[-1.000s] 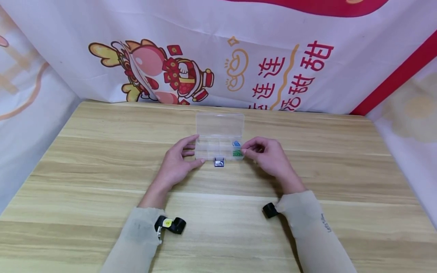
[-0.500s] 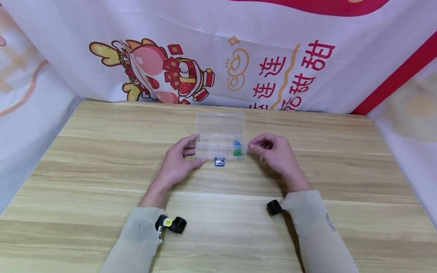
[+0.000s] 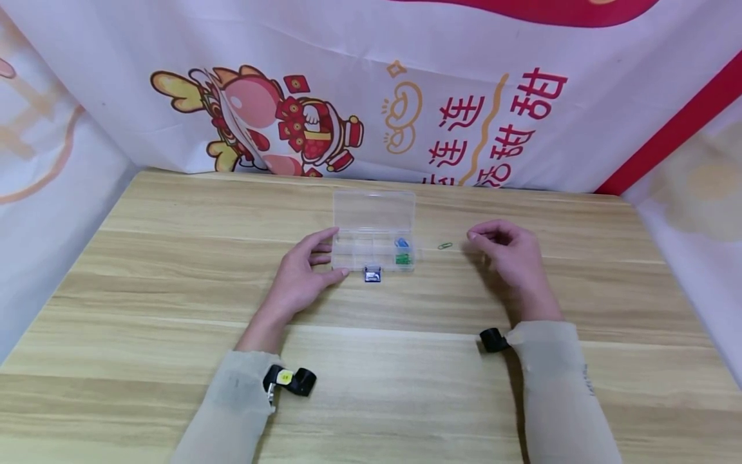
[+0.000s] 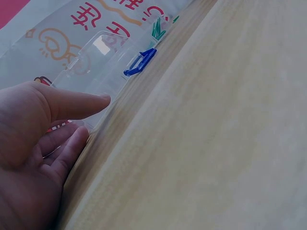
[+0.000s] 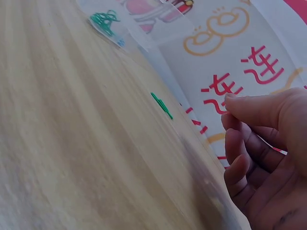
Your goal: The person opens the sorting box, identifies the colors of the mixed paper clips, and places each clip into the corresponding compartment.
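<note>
A clear plastic compartment box (image 3: 373,211) stands on the table with its lid raised. My left hand (image 3: 298,274) holds its left end, thumb at the front edge and fingers along the side. Green paper clips (image 3: 402,259) fill the front right compartment, and blue paper clips (image 3: 402,243) lie in the one behind. A blue latch (image 4: 140,62) sticks out at the box's front. To the right of the box, a single green paper clip (image 3: 444,245) lies on the wood. Beyond it my right hand (image 3: 510,254) hovers, fingers loosely bent, thumb near the index fingertip, holding nothing visible.
The wood-grain table (image 3: 371,399) extends around the box. Behind it hangs a white printed cloth (image 3: 359,38) with red lettering and a cartoon figure. A black wrist camera (image 3: 290,381) sits on the left sleeve, another camera (image 3: 493,339) on the right.
My right hand has moved from the box's right end away to the right. A green paper clip now shows on the table between them. The left hand stays at the box.
</note>
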`<state>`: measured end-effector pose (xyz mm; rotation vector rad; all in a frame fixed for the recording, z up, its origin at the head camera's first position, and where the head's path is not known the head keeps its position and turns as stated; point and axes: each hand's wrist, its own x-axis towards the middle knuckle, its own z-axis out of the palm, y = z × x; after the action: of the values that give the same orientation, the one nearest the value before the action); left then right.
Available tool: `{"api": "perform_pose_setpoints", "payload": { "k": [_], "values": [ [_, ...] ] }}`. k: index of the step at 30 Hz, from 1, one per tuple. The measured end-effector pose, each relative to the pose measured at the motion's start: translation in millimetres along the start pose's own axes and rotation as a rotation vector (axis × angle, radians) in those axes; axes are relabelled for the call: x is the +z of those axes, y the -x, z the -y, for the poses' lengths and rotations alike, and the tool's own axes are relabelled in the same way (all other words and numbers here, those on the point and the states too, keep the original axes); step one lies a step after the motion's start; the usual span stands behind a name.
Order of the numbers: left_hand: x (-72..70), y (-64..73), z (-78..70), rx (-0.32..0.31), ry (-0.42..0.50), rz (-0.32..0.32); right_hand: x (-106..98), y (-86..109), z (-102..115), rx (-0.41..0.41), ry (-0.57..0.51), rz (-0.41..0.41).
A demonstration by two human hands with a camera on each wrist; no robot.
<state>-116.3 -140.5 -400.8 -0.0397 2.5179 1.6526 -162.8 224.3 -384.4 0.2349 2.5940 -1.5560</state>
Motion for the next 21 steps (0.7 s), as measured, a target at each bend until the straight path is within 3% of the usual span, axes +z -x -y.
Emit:
{"api": "perform_pose_setpoints", "payload": {
  "k": [12,21],
  "values": [
    [-0.5,-1.0,0.5,-0.004,-0.008,0.001,-0.3,0.9,0.5,-0.005,0.011,-0.026],
    [-1.2,-0.9,1.0,-0.014,-0.017,0.0,17.3,1.2,1.9,-0.137,0.21,0.018]
  ]
}}
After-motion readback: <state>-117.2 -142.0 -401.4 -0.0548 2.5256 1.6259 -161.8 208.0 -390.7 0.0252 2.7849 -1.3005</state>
